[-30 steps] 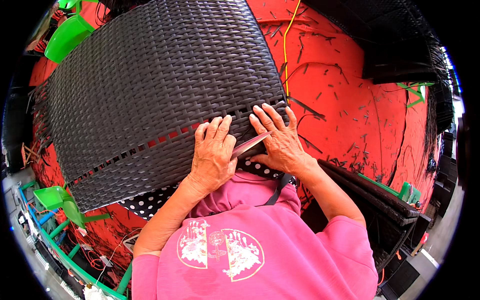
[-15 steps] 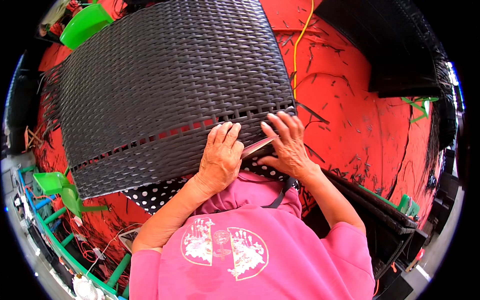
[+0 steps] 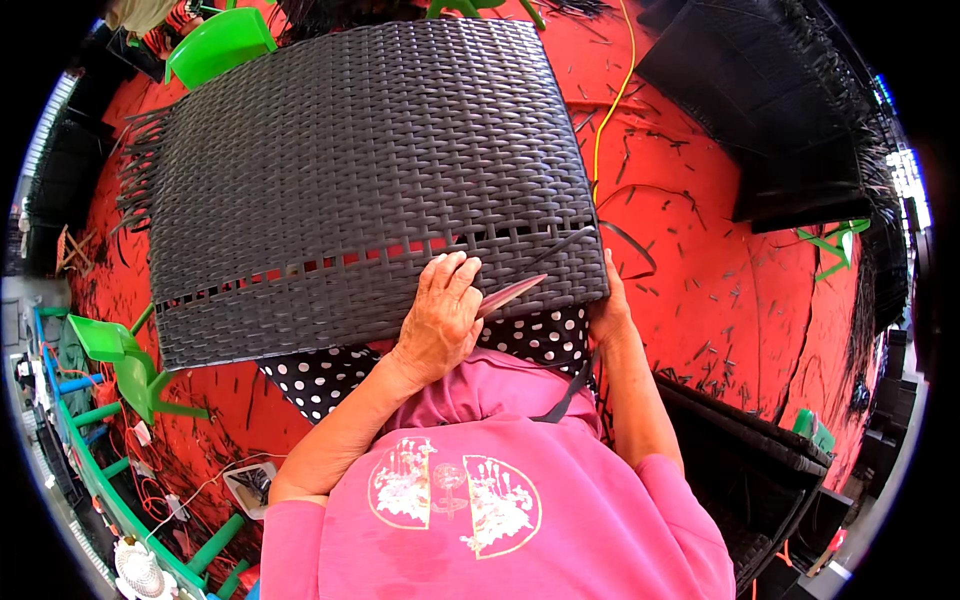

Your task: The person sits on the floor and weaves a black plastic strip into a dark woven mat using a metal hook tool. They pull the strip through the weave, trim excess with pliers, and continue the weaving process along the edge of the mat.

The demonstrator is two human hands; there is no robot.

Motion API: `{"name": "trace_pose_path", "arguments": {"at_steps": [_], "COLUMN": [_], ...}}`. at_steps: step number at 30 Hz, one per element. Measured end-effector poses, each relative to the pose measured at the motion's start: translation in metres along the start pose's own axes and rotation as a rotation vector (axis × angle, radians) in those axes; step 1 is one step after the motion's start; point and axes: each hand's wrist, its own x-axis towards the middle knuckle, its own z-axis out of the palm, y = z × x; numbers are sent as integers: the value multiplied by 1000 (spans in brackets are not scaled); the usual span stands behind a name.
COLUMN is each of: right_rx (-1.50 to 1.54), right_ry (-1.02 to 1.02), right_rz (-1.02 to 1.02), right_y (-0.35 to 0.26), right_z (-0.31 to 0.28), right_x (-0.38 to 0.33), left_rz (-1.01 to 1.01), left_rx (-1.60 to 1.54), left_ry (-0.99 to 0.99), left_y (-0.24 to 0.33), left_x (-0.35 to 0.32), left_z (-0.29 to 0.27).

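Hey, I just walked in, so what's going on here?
A seated person has a dark woven panel over their lap, above a dotted cloth. Their left hand rests on the panel's near part and holds a pointed tool, its tip toward the right. Their right hand is at the panel's right edge, though its grip is hard to make out. A row of gaps in the weave runs across the panel, and dark scraps litter the red floor.

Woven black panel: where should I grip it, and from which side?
On the woven black panel, probably the right edge near the lower corner, from the right: it runs nearly straight beside the right hand, while loose strands fringe the left edge.
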Motion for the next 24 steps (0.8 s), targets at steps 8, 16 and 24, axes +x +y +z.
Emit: {"name": "trace_pose_path", "arguments": {"at_steps": [8,16,24], "right_rx": [-21,-292,-404], "right_ry": [49,236,188], "right_rz": [-193,-153,-249], "right_y": [-3,-27,-27], "right_z": [2,14,33], "right_x": [-18,-37,-30], "left_rz": [66,72,58], "left_rx": [19,-9,91], "left_ry": [32,150,161], "left_y": [3,6,8], "left_x": [-5,-14,-8], "left_z": [-6,-4,4]}}
